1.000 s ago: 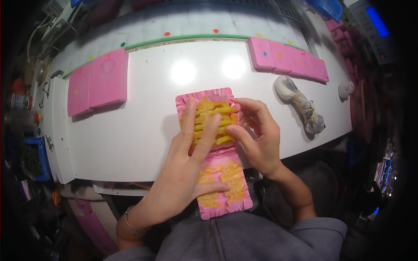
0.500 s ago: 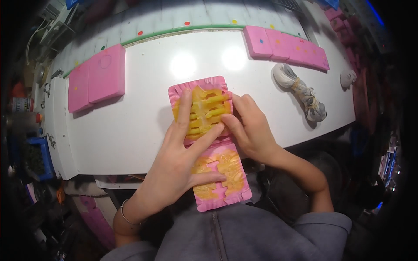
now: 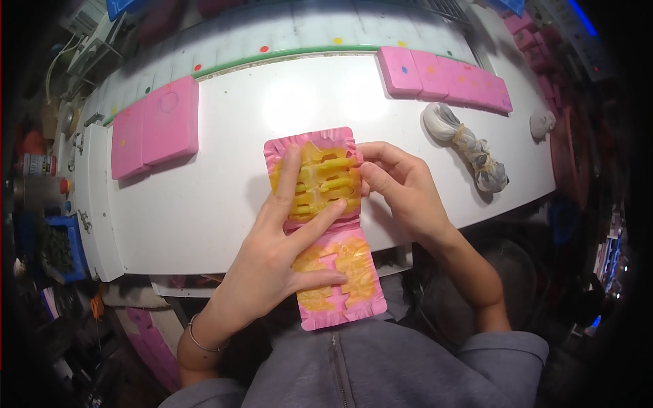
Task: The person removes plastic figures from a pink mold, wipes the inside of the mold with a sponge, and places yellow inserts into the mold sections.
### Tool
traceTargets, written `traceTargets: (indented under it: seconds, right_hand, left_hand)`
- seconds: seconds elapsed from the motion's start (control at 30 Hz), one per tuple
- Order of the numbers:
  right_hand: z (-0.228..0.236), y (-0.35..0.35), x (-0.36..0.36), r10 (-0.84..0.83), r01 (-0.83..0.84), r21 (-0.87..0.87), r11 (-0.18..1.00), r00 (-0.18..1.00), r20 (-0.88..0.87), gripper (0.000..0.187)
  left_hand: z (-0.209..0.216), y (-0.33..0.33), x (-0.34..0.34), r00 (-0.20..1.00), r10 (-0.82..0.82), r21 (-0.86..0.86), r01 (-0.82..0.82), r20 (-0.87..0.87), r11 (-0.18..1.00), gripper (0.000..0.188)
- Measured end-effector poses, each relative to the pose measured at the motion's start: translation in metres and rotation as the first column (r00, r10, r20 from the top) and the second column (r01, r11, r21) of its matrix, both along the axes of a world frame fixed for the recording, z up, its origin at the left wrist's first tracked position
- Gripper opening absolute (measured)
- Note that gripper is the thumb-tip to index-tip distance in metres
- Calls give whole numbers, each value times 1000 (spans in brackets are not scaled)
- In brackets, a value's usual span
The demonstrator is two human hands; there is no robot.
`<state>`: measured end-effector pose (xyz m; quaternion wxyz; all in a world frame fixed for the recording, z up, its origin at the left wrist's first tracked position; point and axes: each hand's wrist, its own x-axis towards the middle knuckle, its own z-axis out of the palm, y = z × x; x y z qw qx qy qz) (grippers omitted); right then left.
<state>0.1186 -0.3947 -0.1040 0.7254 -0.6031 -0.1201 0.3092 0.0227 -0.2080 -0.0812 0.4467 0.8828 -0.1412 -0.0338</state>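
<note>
A pink rubber-like mould [image 3: 343, 306] with two halves joined in the middle lies opened out, its upper half over the white table and its lower half over my lap. Yellow, translucent material [image 3: 333, 183] with slots and bars sits in the upper half; the lower half has yellowish, uneven hollows. My left hand [image 3: 262, 262] holds the mould from the left, fingers spread across both halves and the thumb over the lower one. At the upper half's right edge, my right hand [image 3: 401, 190] pinches with thumb and forefinger; its other fingertips are hidden.
Pink blocks [image 3: 166, 119] stand at the table's left, and a row of pink blocks [image 3: 445, 80] lies at the far right. A tied grey-white cloth bundle [image 3: 469, 146] rests on the right. A green strip [image 3: 238, 61] runs along the white table's [image 3: 183, 224] back.
My right thumb has drawn back from the mould's face to its right edge, and the right hand has shifted slightly outward. My left hand keeps its hold.
</note>
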Motion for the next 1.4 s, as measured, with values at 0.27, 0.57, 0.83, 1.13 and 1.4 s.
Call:
traceTargets:
  seconds: [0.27,0.57,0.83,1.13,1.4]
  right_hand:
    - [-10,9,-9,-76,110,-98,989,952,296,17]
    - [-8,6,-1,-43,50,112,992,997,-63,17]
    - [-3,17,-20,-166,163,31,986,970,178,16]
    - [-7,39,-38,-247,245,163,956,969,-7,20]
    - [-11,42,-43,-252,236,218,947,967,48,21]
  left_hand:
    - [-2,1,1,997,-49,-9,50,61,999,75]
    - [2,2,3,999,-35,22,35,12,999,92]
    - [-2,7,6,997,-75,-11,75,22,997,88]
    - [-20,0,2,967,171,-380,-88,190,921,84]
    - [-15,-16,21,845,470,-664,-505,-253,551,35]
